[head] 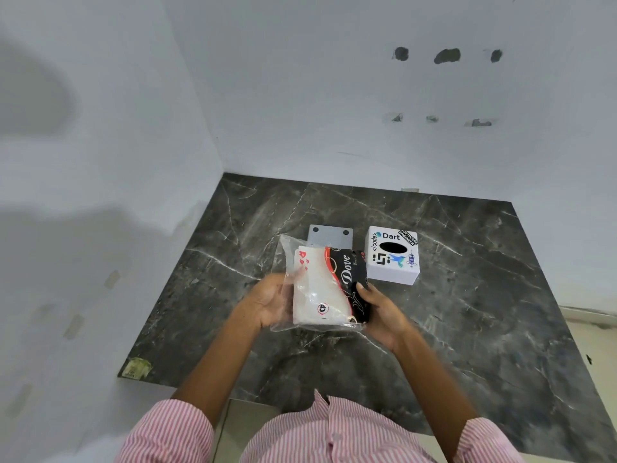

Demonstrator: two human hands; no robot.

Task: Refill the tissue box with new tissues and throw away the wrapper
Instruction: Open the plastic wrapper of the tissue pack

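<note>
Setting: a dark grey marble-patterned tabletop (467,295) set into a corner of plain white walls, seen from above by a person in a pink-and-white striped shirt.

Tissue pack: a clear plastic-wrapped pack of white tissues with a black, red and white printed label (329,289), held above the tabletop, near the middle of the view.

Left hand: the left hand (270,300) cups the pack's left side from beneath, fingers closed against the loose clear film.

Right hand: the right hand (380,312) grips the pack's right edge, thumb pressed on the black part of the label.

Tissue box: a white cube-shaped tissue box with coloured stickers and a black oval opening on top (393,255) stands on the tabletop just beyond and to the right of the pack, apart from both hands.

Grey plate: a flat light grey rectangular plate with two dark holes (330,234) lies on the tabletop behind the pack, partly covered by it; it may be the box's removed base, though that is a guess.

Step in hand: the wrapper looks unopened, so this seems to be the opening stage, with the refill not yet begun.

Next move calls for: finding a seam or loose flap in the film, tearing it, and sliding the stack out without scattering sheets.

Hard to make out: the pack's seam, most left fingers behind the film, whether the box is empty, and any bin for the wrapper, which is not in view.
</note>
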